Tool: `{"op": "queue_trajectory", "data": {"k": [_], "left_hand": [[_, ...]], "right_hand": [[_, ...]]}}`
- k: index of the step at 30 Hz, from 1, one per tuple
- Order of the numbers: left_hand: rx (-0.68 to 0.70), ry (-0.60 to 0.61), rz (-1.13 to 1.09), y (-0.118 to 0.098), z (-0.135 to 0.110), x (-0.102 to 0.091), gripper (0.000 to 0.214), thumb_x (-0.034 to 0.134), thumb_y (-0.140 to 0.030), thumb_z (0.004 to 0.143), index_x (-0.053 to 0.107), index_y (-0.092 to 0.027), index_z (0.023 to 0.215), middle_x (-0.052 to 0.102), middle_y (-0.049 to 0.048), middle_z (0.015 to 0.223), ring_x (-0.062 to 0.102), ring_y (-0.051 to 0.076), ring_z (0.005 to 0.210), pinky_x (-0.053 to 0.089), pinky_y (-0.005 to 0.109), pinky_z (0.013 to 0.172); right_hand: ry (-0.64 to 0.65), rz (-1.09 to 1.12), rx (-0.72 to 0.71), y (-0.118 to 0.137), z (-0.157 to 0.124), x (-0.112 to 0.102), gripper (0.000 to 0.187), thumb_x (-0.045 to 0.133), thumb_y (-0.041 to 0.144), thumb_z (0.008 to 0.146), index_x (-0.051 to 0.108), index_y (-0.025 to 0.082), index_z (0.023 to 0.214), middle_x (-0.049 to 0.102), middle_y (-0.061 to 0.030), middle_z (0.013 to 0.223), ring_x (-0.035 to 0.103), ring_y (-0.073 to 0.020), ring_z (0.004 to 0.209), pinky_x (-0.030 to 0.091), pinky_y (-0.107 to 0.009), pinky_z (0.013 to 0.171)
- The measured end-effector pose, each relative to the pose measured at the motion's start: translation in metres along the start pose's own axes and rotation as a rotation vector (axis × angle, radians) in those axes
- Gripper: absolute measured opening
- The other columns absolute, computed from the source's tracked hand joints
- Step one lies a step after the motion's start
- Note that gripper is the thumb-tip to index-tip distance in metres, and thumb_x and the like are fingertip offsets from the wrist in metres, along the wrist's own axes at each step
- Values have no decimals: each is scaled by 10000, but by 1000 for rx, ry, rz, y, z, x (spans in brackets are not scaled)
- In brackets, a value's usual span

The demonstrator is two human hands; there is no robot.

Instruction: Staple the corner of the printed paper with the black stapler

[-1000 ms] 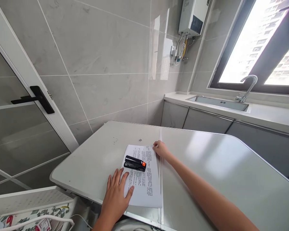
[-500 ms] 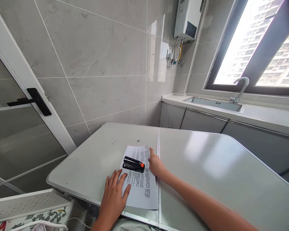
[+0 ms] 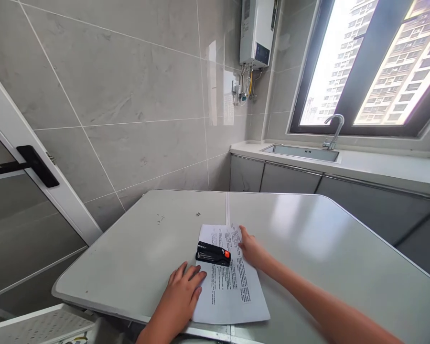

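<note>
Printed paper sheets (image 3: pixel 232 306) lie on the table across its seam. On top of them rests a black stapler (image 3: pixel 213 253) with an orange-red patch at its right end. My left hand (image 3: pixel 182 292) is open, fingers spread, with its fingertips at the left edge of the paper, just below the stapler. At the upper right edge, my right hand (image 3: pixel 251 247) is closed on the paper, one finger stretched along the raised corner. Its thumb is partly hidden.
Loose staples (image 3: pixel 160 219) are scattered on the table (image 3: pixel 129 267), with a small staple piece (image 3: pixel 198 214) nearer the paper. A white perforated rack (image 3: pixel 39 325) stands at the lower left. Beyond the table are a counter with a sink (image 3: pixel 301 152) and a door (image 3: pixel 71 210).
The paper has slid right across the table seam, carrying the stapler on it. Both hands have shifted right with it. The camera view has also turned slightly.
</note>
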State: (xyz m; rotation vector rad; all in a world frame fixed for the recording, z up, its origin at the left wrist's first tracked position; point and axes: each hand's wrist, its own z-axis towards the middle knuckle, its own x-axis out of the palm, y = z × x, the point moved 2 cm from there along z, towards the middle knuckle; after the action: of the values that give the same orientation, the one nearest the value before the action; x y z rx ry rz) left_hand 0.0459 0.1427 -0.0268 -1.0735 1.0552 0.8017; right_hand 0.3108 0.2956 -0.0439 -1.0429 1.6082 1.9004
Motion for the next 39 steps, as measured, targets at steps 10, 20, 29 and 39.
{"op": "queue_trajectory", "data": {"k": [10, 20, 29, 39], "left_hand": [[127, -82, -419, 22, 133, -55, 420, 569, -312, 884, 377, -184, 533, 301, -49, 524, 243, 102, 535, 187, 281, 541], [159, -70, -758, 28, 145, -20, 428, 368, -427, 1050, 667, -188, 1241, 673, 102, 1328, 583, 251, 1267, 424, 379, 1115], [228, 86, -610, 51, 151, -1, 410, 495, -198, 915, 748, -207, 1238, 716, 78, 1316, 627, 254, 1275, 439, 426, 1159], [321, 97, -479, 47, 151, -1, 373, 513, -248, 979, 706, -227, 1297, 676, 92, 1387, 601, 274, 1310, 434, 468, 1159]], "right_hand": [[-112, -131, 56, -7, -4, -17, 700, 531, 231, 954, 270, 167, 1601, 639, -209, 1285, 645, -340, 1132, 499, -408, 888], [-56, 99, -370, 69, -43, -1, 487, 707, 473, 904, 533, 281, 1316, 603, -89, 1260, 581, -289, 1142, 495, -406, 945], [-24, 11, -282, 49, -22, 10, 169, 593, 270, 959, 630, 216, 1115, 696, -77, 1024, 631, -253, 966, 431, -328, 824], [-151, 174, -218, 20, -14, -17, 209, 568, 250, 938, 634, 237, 1136, 699, -57, 1051, 618, -244, 954, 454, -352, 834]]}}
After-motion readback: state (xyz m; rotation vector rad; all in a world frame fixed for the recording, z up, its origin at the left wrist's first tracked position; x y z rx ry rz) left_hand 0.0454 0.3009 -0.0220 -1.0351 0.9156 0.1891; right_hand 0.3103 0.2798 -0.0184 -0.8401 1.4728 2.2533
